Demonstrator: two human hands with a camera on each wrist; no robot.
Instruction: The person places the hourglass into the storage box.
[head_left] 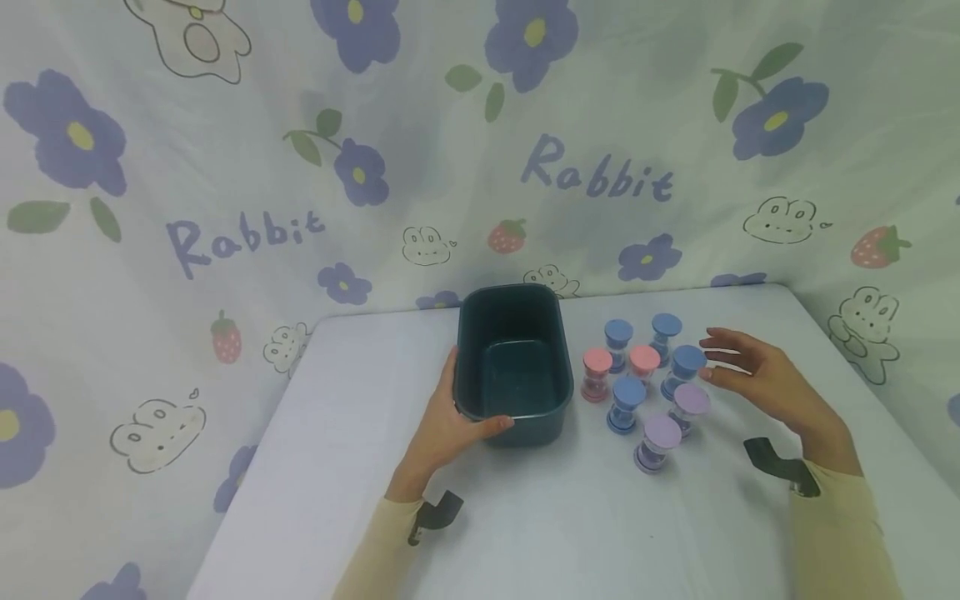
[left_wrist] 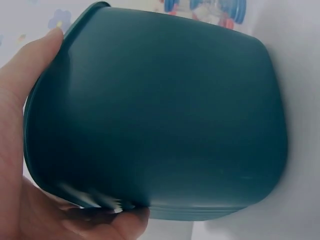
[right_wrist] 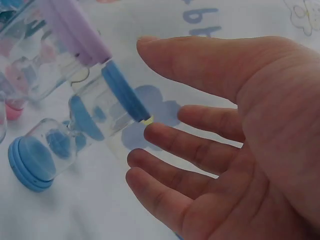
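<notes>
A dark green plastic bin (head_left: 525,429) stands upright on the table. My left hand (head_left: 450,425) grips its near-left corner, thumb across the near rim and fingers along the left side; the left wrist view shows the bin's outer wall (left_wrist: 165,110) between thumb and fingers. To the right of the bin is a cluster of small hourglasses: several blue, two pink and two purple. My right hand (head_left: 757,375) is beside the cluster with fingers extended and nothing in them. Its fingertips are close to a blue hourglass (head_left: 686,363), whose blue cap (right_wrist: 125,90) shows near them in the right wrist view.
Pink hourglasses (head_left: 597,363) stand close to the bin's right side, and a purple hourglass (head_left: 660,435) is at the front of the cluster. A white cloth covers the table (head_left: 600,542). Behind it hangs a printed curtain (head_left: 465,183) with rabbits and flowers.
</notes>
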